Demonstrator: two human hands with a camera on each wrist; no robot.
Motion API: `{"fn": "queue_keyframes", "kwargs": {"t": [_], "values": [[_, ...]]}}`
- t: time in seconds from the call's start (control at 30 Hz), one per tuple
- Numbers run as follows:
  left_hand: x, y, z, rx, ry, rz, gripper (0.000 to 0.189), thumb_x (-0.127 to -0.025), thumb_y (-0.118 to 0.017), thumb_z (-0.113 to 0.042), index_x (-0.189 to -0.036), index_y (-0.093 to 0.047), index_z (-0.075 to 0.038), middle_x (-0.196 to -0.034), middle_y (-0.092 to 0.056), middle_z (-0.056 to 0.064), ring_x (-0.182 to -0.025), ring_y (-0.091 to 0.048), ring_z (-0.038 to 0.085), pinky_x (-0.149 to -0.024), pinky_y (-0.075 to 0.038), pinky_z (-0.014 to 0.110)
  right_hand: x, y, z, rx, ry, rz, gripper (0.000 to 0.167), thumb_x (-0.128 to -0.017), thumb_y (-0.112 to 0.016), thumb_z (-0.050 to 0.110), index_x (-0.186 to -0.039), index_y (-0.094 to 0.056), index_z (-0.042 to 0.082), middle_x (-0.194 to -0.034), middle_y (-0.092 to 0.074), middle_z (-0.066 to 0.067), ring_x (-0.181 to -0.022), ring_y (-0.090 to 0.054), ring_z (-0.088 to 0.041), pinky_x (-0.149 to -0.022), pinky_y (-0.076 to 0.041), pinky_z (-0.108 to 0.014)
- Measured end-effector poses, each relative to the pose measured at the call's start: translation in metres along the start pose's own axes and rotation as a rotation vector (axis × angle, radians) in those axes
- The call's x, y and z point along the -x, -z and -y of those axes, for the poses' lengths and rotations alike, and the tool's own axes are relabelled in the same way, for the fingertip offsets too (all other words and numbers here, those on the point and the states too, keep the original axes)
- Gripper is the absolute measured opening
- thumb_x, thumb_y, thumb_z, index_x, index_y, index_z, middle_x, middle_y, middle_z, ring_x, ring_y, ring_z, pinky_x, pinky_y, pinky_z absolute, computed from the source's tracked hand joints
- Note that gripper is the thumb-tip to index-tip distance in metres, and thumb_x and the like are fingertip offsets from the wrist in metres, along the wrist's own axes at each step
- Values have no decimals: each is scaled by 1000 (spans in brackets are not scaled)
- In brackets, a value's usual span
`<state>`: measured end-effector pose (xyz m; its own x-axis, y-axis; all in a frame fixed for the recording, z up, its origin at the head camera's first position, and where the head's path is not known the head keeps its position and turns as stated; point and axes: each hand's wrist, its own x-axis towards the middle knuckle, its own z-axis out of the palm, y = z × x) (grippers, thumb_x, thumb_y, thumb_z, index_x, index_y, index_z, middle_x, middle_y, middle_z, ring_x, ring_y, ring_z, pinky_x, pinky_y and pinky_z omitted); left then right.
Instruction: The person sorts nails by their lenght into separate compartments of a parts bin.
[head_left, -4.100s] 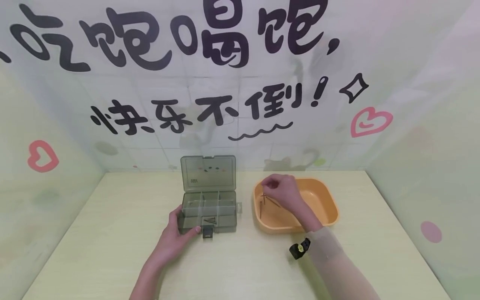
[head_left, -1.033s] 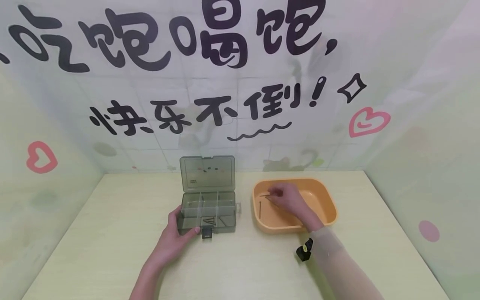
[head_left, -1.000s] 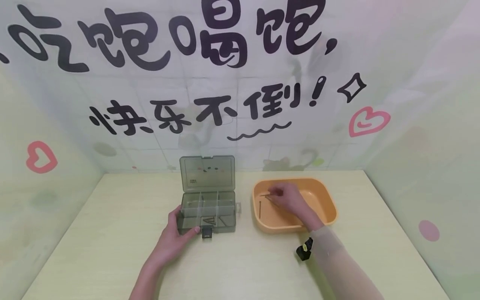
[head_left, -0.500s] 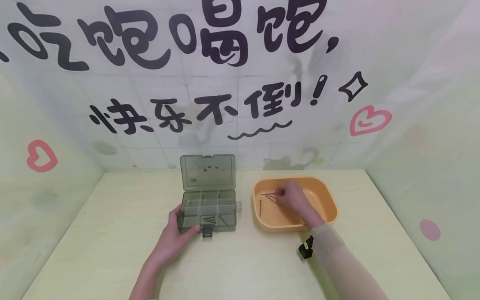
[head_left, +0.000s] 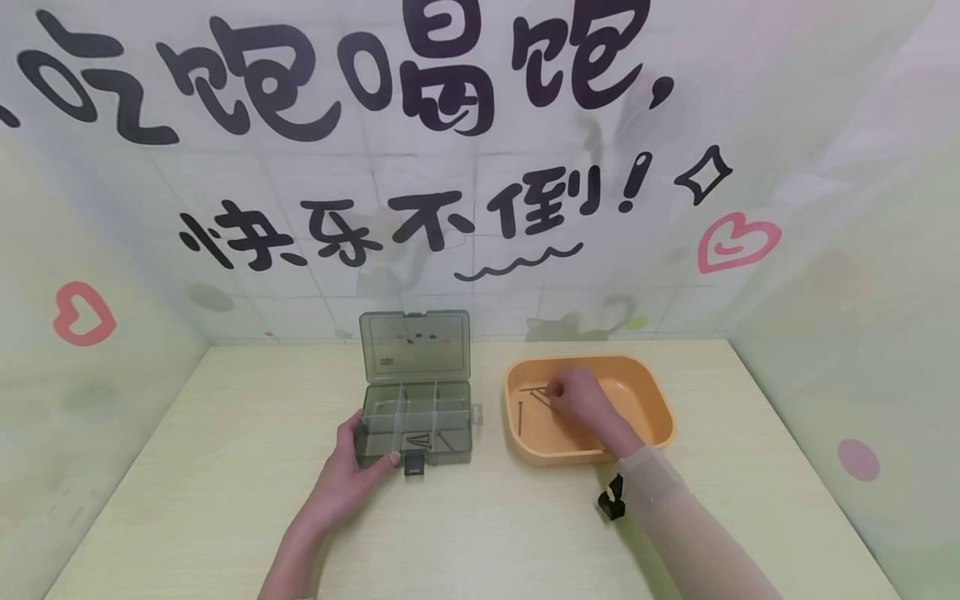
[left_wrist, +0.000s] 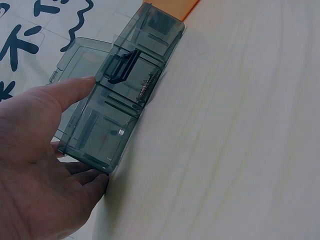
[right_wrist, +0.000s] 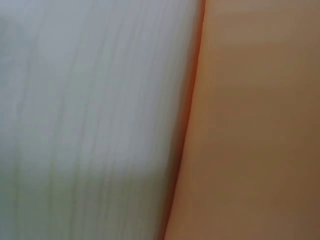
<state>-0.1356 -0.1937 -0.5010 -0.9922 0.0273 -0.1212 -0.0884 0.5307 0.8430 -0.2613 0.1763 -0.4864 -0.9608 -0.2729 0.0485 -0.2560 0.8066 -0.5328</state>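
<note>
Back wall (head_left: 300, 312) has big black Chinese lettering: top line (head_left: 450, 75) says 吃饱喝饱, (comma included) and the second line (head_left: 435, 204) goes 快乐不倒! There's also tiny print (head_left: 386, 362) on the grey box (head_left: 453, 457)'s lid (head_left: 416, 333), but it's way too small to read, sorry.

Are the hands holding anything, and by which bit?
The left hand holds the grey box by its left end. I can't tell about the right hand: its grip is hidden.
</note>
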Motion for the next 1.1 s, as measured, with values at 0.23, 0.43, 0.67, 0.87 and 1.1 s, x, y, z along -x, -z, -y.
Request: {"fn": "queue_keyframes", "kwargs": {"t": [0.23,0.43,0.67,0.87,1.1], "values": [[0,0,0,-5,7,5,99,-98,-71,-36,-161,-3,0,-159,-20,39,-146,-22,55,-116,-23,65,1,0,1,13,-10,7,13,-82,-71,-5,-91,-80,0,-88,-75,-10,-76,-63,-20,-74,-57,-37],[-1,0,-2,-13,7,11,101,-98,-71,-38,-160,-2,2,-159,-19,40,-146,-22,56,-116,-23,66,2,1,-3,-13,30,-18,11,-82,-71,-3,-88,-79,0,-86,-74,-9,-77,-64,-20,-74,-57,-37],[0,0,-1,-14,12,1,100,-98,-72,-37,-160,-3,1,-158,-21,41,-145,-23,56,-116,-24,66,4,4,-1,-54,51,-32,9,-82,-73,-2,-88,-79,-1,-84,-75,-9,-74,-64,-18,-70,-56,-34],[1,0,0,-13,10,-3,99,-98,-71,-37,-160,-4,1,-158,-22,41,-145,-24,56,-116,-25,66,3,5,4,-76,-12,-6,8,-85,-75,2,-92,-80,1,-85,-74,-6,-73,-63,-15,-67,-55,-30],[1,0,-1,-15,8,-1,100,-98,-71,-38,-160,-3,1,-157,-22,41,-145,-24,56,-115,-25,66,4,8,9,-132,-16,6,7,-86,-76,3,-92,-79,1,-82,-73,-4,-74,-62,-15,-66,-54,-30]]}}
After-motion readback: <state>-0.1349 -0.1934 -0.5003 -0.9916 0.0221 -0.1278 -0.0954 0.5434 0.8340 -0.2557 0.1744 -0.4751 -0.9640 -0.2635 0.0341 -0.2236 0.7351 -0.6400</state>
